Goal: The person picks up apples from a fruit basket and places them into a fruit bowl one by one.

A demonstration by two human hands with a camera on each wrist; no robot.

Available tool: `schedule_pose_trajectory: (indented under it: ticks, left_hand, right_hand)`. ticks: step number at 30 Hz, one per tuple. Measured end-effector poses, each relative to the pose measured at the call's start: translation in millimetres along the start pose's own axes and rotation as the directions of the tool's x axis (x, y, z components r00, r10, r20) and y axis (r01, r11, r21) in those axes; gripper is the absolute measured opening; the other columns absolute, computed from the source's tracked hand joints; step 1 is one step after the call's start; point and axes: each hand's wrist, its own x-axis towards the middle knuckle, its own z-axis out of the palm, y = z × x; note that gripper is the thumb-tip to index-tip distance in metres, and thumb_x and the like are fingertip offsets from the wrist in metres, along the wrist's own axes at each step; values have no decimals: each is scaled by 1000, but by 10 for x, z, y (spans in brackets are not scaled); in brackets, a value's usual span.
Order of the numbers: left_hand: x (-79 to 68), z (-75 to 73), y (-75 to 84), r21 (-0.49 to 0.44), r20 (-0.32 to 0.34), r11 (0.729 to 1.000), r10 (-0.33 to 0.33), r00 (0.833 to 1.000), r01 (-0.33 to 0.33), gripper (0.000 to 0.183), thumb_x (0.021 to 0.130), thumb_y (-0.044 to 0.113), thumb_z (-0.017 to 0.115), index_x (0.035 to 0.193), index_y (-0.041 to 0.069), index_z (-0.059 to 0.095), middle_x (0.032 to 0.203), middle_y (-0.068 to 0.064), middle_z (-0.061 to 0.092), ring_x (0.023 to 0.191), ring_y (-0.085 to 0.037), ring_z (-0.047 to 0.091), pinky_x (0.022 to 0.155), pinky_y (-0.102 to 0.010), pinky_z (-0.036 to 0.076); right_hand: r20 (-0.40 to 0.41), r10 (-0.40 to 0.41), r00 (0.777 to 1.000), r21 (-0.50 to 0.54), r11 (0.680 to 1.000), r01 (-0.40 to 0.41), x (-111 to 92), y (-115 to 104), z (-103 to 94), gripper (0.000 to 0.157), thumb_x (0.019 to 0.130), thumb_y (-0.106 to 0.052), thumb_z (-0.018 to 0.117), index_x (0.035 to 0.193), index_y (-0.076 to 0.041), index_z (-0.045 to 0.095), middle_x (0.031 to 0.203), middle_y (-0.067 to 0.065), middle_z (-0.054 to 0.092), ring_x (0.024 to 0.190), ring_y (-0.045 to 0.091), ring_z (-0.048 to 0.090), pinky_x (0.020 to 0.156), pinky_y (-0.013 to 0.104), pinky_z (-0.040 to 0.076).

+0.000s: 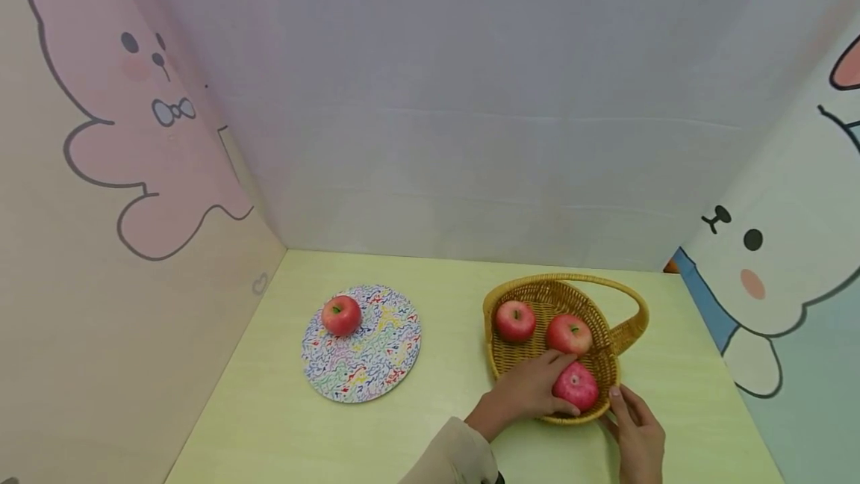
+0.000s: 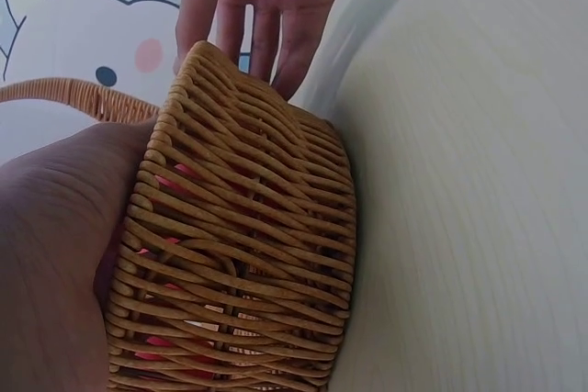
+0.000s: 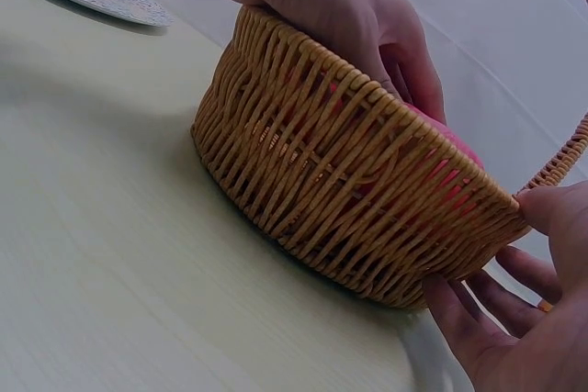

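Note:
A brown wicker basket (image 1: 537, 291) with a hooped handle stands at the right of the table. My left hand (image 1: 527, 392) reaches over its near rim, thumb and fingers around a deep pink apple (image 1: 578, 387) inside. Two more red apples, one at the left (image 1: 515, 321) and one behind the held one (image 1: 569, 334), lie in the basket. My right hand (image 1: 637, 432) grips the basket's near right side, thumb at the rim and fingers against the outer wall (image 3: 367, 208). In the left wrist view, the wicker mostly hides the held apple.
On the left of the pale yellow table (image 1: 269, 424) lies a round plate (image 1: 376, 379) with a colourful squiggle pattern. One red apple (image 1: 341, 316) sits on its upper left part. White and cartoon-printed panels (image 1: 470, 170) enclose the table's back and sides.

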Motion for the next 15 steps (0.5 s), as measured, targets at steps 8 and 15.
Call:
schedule_pose_trajectory:
  ticks: [8, 15]
  left_hand:
    - [-4, 10, -18, -49, -13, 999, 23, 1000, -24, 88, 82, 68, 63, 155, 37, 25, 149, 13, 43, 124, -6, 56, 97, -25, 51]
    - [-12, -39, -39, -108, -31, 993, 35, 999, -39, 87, 82, 65, 66, 154, 34, 29, 148, 13, 43, 125, -5, 54, 101, -24, 49]
  right_hand:
    - [3, 6, 1000, -34, 999, -6, -10, -14, -9, 64, 89, -44, 68, 139, -7, 52, 84, -32, 63, 82, -14, 59, 67, 14, 57]
    - [18, 16, 1000, -24, 1000, -15, -10, -23, 4, 65, 90, -44, 67, 141, -7, 50, 84, -31, 63, 82, -13, 60, 67, 13, 56]
